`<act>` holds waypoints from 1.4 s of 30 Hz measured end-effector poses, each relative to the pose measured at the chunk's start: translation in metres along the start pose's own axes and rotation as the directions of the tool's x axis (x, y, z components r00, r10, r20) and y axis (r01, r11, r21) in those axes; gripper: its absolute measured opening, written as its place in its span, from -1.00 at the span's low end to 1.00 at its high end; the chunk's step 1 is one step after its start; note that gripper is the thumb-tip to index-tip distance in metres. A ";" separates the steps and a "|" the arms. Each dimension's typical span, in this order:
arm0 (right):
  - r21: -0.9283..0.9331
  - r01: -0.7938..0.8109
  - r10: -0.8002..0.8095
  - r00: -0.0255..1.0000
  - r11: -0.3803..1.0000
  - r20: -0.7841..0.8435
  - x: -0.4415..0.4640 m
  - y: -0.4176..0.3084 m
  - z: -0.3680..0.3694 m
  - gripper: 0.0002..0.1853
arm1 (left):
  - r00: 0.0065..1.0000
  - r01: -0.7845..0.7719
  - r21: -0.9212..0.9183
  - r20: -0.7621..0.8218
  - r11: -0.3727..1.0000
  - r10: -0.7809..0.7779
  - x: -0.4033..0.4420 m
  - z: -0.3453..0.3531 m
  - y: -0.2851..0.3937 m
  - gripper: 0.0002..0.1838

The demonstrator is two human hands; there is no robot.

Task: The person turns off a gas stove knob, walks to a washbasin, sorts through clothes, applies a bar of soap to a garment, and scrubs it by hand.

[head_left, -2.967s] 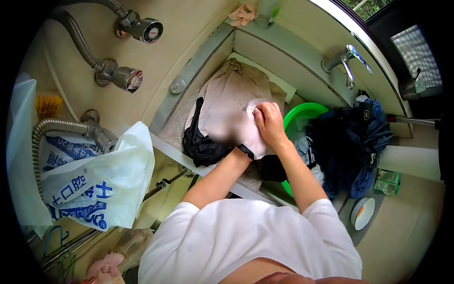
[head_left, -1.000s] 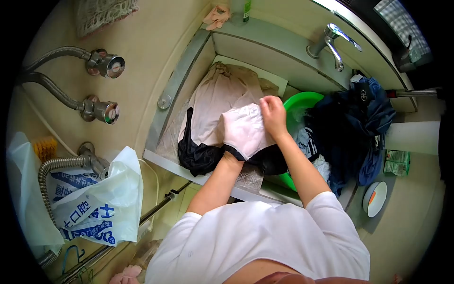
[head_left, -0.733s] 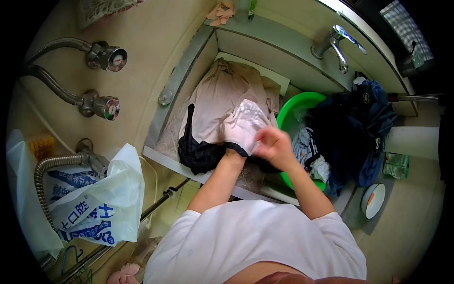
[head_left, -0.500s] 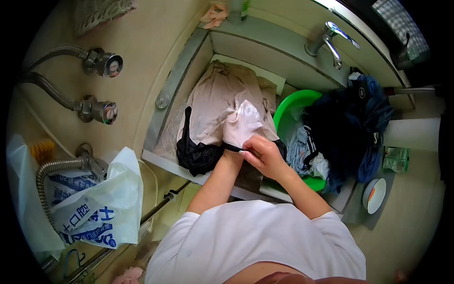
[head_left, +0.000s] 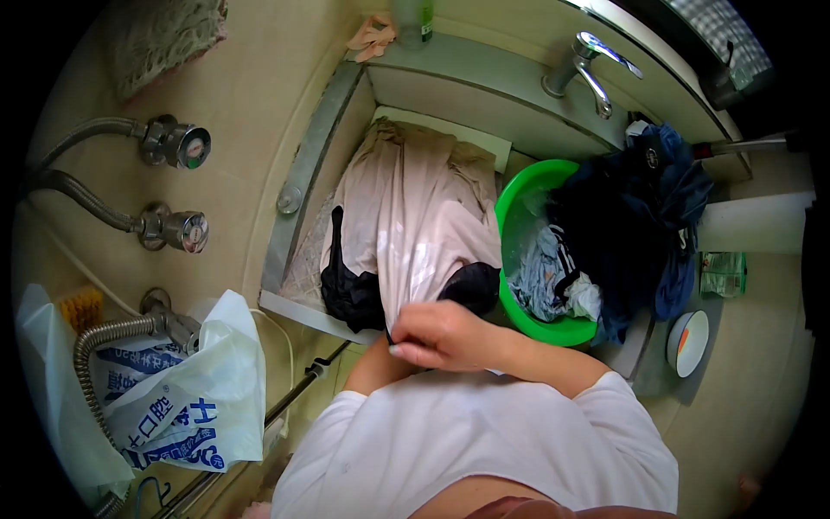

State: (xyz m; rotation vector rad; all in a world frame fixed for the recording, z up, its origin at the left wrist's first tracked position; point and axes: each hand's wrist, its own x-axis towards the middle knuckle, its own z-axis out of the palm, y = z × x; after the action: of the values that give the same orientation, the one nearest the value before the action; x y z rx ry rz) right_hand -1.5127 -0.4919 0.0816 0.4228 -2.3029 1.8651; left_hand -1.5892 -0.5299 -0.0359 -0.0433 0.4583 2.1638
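Note:
A pale pink-beige garment with black edging (head_left: 424, 208) lies spread in the sink, wet and shiny towards its near side. My right hand (head_left: 445, 333) is closed on the garment's black edge, pulling a fold of cloth taut over the sink's front rim. Of my left arm only the forearm shows; my left hand (head_left: 386, 353) is mostly hidden behind the cloth and the right hand, so its fingers cannot be made out. Black parts of the cloth (head_left: 350, 298) bunch up on both sides of the stretched fold.
Right of the garment stands a green basin (head_left: 519, 186) with light-coloured laundry (head_left: 540, 281); dark clothes (head_left: 605, 216) hang over its side. A tap (head_left: 592, 73) rises behind. A white bowl (head_left: 687, 343) sits far right. Plastic bags (head_left: 194, 389) hang at left near pipes.
My right hand has moved left and closer to my body, drawing the garment's edge with it. The cloth has stretched into a long fold, and my left hand has drawn back too.

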 end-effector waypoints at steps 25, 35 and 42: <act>-0.634 -0.157 -0.041 0.957 0.757 -0.287 0.020 0.103 -0.065 -0.89 | 0.986 -0.159 0.165 -0.022 0.973 0.164 0.004 -0.002 -0.008 -0.73; -0.643 -0.184 -0.028 0.952 0.743 -0.304 0.018 0.093 -0.055 -0.87 | 0.988 -0.140 0.222 -0.038 0.965 0.152 0.006 -0.003 -0.001 -0.74; -0.555 -0.154 -0.038 0.947 0.817 -0.318 0.013 0.101 -0.037 -0.84 | 0.989 -0.121 0.257 -0.049 0.959 0.138 -0.002 -0.008 0.005 -0.75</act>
State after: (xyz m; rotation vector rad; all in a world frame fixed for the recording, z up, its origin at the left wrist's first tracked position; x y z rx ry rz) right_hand -1.5587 -0.4383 -0.0008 -0.0347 -2.4974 1.0481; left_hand -1.5928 -0.5369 -0.0412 0.0585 0.7929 2.2194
